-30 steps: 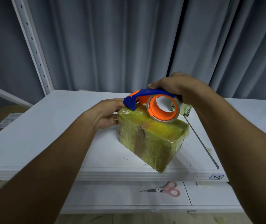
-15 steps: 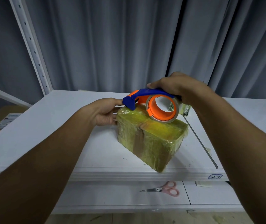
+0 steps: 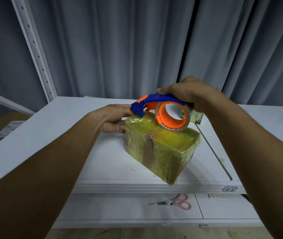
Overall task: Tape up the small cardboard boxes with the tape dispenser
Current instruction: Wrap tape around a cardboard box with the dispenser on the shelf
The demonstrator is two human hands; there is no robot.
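While we hold the tape dispenser (image 3: 161,109) in our right hand (image 3: 190,94), its blue nose sits on the far left corner of the box (image 3: 161,145), and the orange roll rests on the top face. The fingers of this hand are closed around the handle, and the thumb lies along the blue arm. Our left hand (image 3: 115,119) presses against the left end of the box, just under the nose of the dispenser; its fingers look half curled and flat on the box wall, but we cannot tell if they also pinch a loose end of tape.

The box stands on the white bench (image 3: 51,135), near the front edge and turned a little at an angle. It is already covered with many shiny layers of yellowish tape, and one brown strip goes across its middle.

We judge that the step in hand is the end or the start of one strip at this corner. The next move probably calls for pressing the tape down at the edge, then either tilting the dispenser so that the blade cuts, or pulling it along the top while the left hand keeps the box from sliding. A pair of scissors (image 3: 173,202) lies on the lower shelf, well apart.
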